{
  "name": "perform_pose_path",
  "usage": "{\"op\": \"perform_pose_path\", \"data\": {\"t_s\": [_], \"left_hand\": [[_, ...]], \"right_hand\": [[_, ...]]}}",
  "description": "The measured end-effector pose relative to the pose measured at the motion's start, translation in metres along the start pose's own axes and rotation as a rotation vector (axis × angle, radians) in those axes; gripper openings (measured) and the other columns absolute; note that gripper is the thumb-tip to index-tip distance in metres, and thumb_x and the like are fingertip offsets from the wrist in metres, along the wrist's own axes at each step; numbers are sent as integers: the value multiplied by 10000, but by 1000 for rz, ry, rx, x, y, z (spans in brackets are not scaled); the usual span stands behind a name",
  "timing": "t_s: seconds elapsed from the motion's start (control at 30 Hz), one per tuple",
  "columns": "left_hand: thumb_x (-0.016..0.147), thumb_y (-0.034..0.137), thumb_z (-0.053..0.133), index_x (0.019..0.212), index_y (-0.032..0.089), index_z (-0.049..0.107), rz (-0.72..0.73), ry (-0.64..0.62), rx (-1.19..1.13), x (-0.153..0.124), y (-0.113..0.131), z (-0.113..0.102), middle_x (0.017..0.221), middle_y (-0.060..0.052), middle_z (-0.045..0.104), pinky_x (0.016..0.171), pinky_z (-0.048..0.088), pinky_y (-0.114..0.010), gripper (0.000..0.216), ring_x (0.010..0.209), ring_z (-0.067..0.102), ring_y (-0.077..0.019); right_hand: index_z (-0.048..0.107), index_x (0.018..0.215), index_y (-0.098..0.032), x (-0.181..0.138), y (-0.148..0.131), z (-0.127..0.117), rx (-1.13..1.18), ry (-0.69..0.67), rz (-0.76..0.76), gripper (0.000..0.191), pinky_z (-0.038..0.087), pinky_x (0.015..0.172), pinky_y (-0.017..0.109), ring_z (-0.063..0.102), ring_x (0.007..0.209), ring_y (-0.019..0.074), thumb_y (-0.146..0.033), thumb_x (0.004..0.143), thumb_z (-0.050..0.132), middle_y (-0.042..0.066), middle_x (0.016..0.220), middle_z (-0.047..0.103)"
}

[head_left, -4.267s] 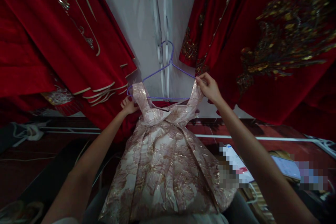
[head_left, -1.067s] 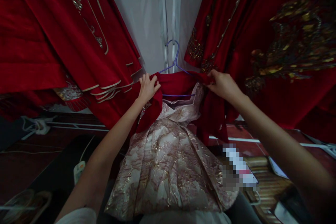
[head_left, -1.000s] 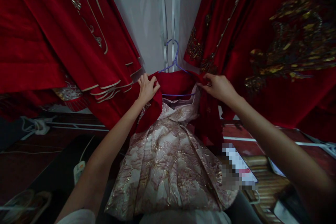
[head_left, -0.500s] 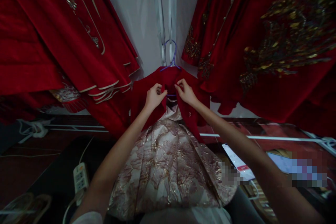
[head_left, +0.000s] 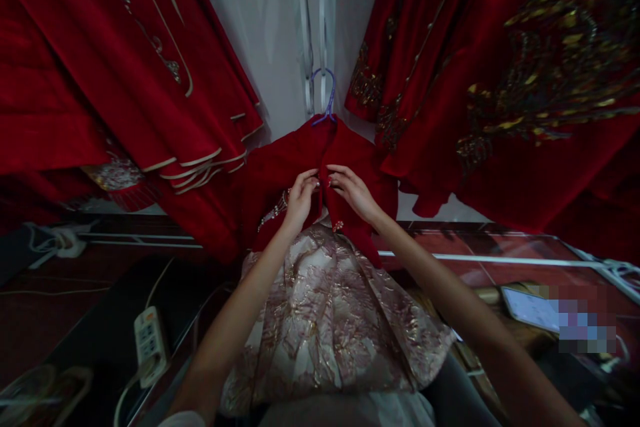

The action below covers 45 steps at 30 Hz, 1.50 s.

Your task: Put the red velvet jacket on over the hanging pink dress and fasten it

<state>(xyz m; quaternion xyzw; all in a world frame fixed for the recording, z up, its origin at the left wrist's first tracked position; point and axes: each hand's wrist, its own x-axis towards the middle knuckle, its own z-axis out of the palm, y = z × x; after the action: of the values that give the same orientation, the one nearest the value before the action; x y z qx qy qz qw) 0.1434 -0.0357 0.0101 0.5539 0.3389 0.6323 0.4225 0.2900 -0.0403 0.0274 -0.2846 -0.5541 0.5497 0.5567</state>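
Fingertips of left hand (head_left: pixel 301 195) and right hand (head_left: pixel 351 190) pinch red jacket (head_left: pixel 280 173) front edges; tugging could slip purple hanger (head_left: pixel 325 97).

Both forearms are bare from wrist to past the elbow, with no watch, bracelet or ring visible on the left hand (head_left: pixel 301 198) or the right hand (head_left: pixel 353 191). The fingernails look painted in a pale, slightly glossy shade, though the dim light makes the colour hard to tell. At the bottom edge, a light, whitish short sleeve (head_left: pixel 183 419) shows at the left upper arm.
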Motion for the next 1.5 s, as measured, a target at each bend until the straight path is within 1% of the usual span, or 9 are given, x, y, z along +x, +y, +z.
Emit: {"op": "perform_pose_path", "data": {"t_s": [0.07, 0.17, 0.23, 0.43, 0.6, 0.83, 0.97, 1.17, 1.5], "left_hand": [[796, 220, 579, 1073, 205, 573, 34, 30, -24, -7, -4, -1, 963, -37, 634, 874, 467, -264, 277, 909, 602, -119], [711, 200, 678, 986, 187, 574, 50, 92, -65, -12, -8, 0, 940, -35, 641, 889, 472, -274, 294, 901, 614, -122], [685, 198, 701, 928, 174, 584, 43, 113, -92, -12, -11, 0, 914, -35, 649, 878, 483, -277, 271, 873, 623, -122], [670, 210, 722, 895, 159, 642, 20, 125, -136, -10, -17, 1, 889, -39, 681, 852, 499, -279, 243, 844, 641, -126], [669, 227, 735, 900, 154, 679, 7, 154, -123, -11, -13, 2, 917, -50, 705, 860, 507, -292, 249, 850, 651, -131], [689, 270, 731, 923, 145, 699, 70, 139, 0, -11, -4, 3, 936, -77, 723, 866, 529, -328, 267, 846, 676, -153], [695, 273, 722, 917, 135, 704, 72, 164, 54, -10, -2, 5, 921, -86, 729, 844, 544, -335, 262, 816, 686, -162], [715, 286, 705, 939, 134, 704, 68, 129, 99, -9, -4, 3, 963, -99, 725, 864, 545, -354, 271, 848, 692, -179], [755, 324, 668, 932, 172, 721, 133, 3, 320, 5, -10, -14, 943, -89, 728, 845, 553, -369, 239, 844, 696, -205]], "right_hand": [[579, 1096, -262, -2, 4, 1, -18, 22, -57, 348, 444, 928, 274, 590, 910, 103, -341, 764, 646, -9, 959, 610], [593, 1048, -244, -2, 10, 4, -81, 52, -149, 352, 447, 958, 297, 594, 938, 122, -339, 726, 699, 10, 974, 619], [599, 1016, -232, -2, 13, 5, -119, 47, -184, 334, 462, 950, 308, 600, 929, 130, -348, 723, 709, 21, 978, 625], [630, 954, -207, 1, 18, 3, -209, -1, -221, 289, 495, 895, 306, 615, 886, 133, -350, 719, 719, 25, 961, 651], [650, 956, -194, 6, 21, 6, -210, 131, -277, 280, 513, 853, 298, 637, 857, 139, -339, 725, 716, 32, 925, 677], [690, 999, -183, 6, 24, 13, -314, 279, -314, 314, 539, 843, 324, 663, 853, 166, -378, 752, 679, 64, 972, 696], [693, 1053, -199, 2, 21, 13, -403, 279, -332, 325, 540, 851, 309, 665, 888, 164, -374, 783, 649, 63, 1026, 684], [668, 1127, -217, 1, 14, 7, -492, 202, -317, 367, 537, 867, 304, 663, 885, 155, -362, 790, 645, 56, 1036, 679], [678, 1081, -177, 4, 18, 13, -481, 250, -282, 355, 565, 797, 309, 661, 828, 154, -326, 759, 657, 71, 994, 689]]}}
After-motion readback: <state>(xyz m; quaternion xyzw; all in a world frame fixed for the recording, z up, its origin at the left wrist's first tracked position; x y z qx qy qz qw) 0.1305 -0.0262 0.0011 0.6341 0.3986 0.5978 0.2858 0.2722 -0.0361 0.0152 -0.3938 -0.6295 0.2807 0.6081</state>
